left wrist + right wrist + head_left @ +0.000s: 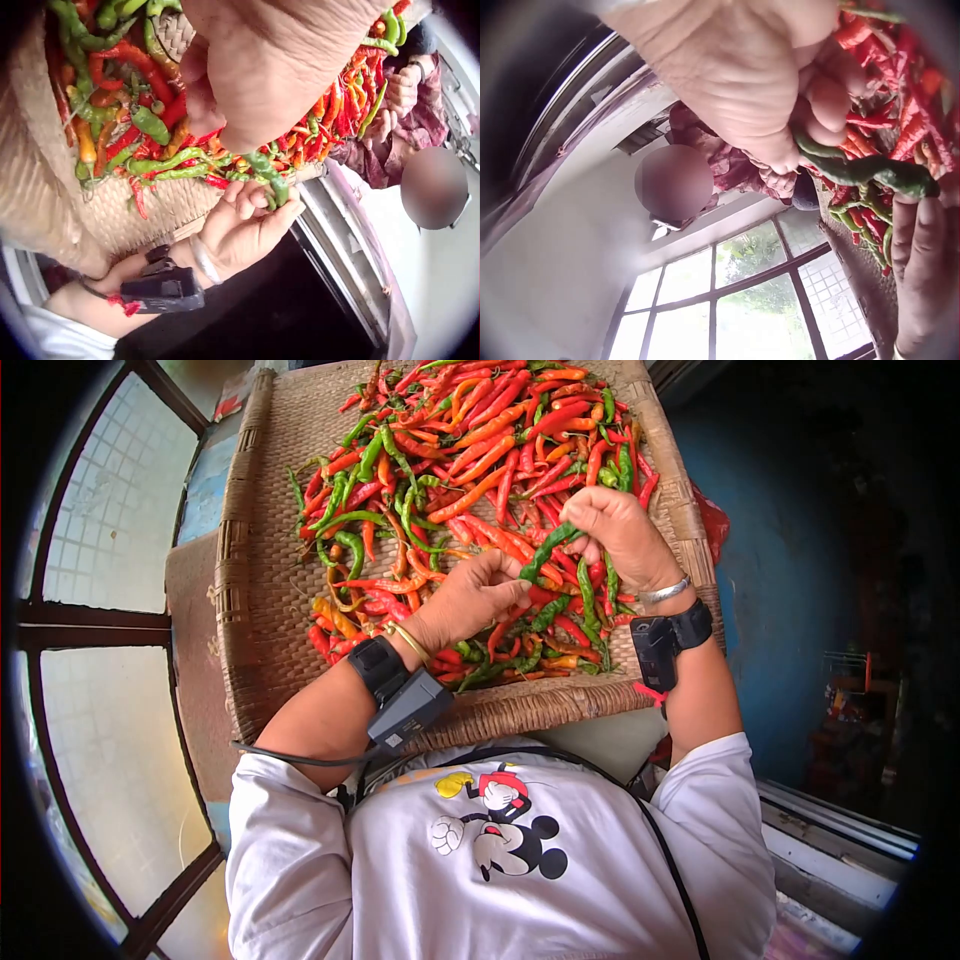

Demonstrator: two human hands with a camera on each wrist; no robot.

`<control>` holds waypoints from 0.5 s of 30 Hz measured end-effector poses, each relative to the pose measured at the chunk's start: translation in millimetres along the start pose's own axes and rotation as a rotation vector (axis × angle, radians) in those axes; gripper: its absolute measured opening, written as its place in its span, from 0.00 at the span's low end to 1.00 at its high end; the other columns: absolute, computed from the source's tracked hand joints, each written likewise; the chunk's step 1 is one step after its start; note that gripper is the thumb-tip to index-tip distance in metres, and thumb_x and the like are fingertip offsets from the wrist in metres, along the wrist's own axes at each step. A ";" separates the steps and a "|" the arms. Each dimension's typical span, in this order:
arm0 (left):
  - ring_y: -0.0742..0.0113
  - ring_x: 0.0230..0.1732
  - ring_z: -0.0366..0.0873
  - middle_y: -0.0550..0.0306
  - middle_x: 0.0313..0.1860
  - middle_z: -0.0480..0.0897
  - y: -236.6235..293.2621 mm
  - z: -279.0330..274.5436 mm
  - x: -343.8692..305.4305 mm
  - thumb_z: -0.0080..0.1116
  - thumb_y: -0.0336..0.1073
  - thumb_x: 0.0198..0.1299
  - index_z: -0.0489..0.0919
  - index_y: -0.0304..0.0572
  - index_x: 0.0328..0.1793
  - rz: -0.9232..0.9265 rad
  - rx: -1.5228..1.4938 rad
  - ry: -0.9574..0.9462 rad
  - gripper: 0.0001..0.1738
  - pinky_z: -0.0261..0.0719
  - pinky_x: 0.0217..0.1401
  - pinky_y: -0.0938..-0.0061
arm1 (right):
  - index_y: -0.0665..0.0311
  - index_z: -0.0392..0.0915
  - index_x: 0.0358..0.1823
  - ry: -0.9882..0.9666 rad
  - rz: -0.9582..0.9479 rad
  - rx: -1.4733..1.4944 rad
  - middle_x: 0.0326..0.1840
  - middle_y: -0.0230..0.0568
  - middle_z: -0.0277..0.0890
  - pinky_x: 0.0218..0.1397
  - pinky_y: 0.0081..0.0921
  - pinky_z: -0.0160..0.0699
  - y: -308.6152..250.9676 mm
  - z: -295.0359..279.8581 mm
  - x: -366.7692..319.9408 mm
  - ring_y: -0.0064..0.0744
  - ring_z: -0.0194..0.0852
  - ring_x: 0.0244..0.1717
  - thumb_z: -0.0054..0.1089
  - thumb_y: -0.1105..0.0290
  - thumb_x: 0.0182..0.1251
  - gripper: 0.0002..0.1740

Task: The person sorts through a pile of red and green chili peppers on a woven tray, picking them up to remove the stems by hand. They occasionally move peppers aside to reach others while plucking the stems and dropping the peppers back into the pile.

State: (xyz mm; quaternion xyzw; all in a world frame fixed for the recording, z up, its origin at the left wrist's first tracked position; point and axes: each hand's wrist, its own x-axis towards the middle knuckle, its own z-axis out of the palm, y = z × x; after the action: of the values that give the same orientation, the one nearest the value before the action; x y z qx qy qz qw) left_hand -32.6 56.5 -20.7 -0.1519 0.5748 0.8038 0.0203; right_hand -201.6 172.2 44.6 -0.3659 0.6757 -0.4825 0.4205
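A dark green chili pepper, wrinkled and slightly bent, spans the space between both hands above a heap of chilies. My left hand pinches its lower end between thumb and fingers. At the upper end, my right hand grips it with thumb and curled fingers. The right wrist view shows the same green chili stretched from the right hand to the fingers of the left. Below lie red chilies, mixed with orange and green ones, in a woven tray.
The woven tray has a thick raised rim in front of my body. Framed window panes stand at the left. Another person's hands are beside the chilies at the far side. A black cable runs down over the white shirt.
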 end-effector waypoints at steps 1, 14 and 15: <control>0.83 0.22 0.68 0.62 0.27 0.77 4.4 -0.1 -0.9 0.53 0.34 0.59 0.72 0.41 0.38 -0.001 -0.001 -0.001 0.06 0.66 0.23 0.88 | 0.65 0.74 0.31 0.073 -0.018 0.068 0.22 0.28 0.71 0.20 0.08 0.66 0.0 -0.3 0.2 0.12 0.67 0.18 0.52 0.64 0.64 0.11; 0.80 0.28 0.72 0.62 0.33 0.79 13.7 -13.5 1.0 0.49 0.39 0.62 0.74 0.44 0.42 -0.136 -0.224 0.226 0.09 0.69 0.28 0.86 | 0.66 0.78 0.28 0.060 0.031 -1.206 0.23 0.44 0.76 0.31 0.35 0.72 9.4 -2.2 2.0 0.40 0.76 0.27 0.58 0.58 0.54 0.16; 0.80 0.28 0.72 0.63 0.33 0.79 6.7 -12.3 0.6 0.50 0.39 0.62 0.74 0.44 0.42 -0.139 -0.156 0.113 0.09 0.69 0.29 0.86 | 0.65 0.78 0.23 0.016 0.105 -1.196 0.25 0.49 0.76 0.35 0.41 0.72 11.3 -1.7 0.8 0.49 0.75 0.29 0.60 0.55 0.49 0.18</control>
State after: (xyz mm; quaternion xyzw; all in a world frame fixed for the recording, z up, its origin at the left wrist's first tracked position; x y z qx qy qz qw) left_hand -31.9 42.6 -18.3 -0.2377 0.4986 0.8330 0.0317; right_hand -204.4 175.1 33.9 -0.5013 0.8503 0.0000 0.1600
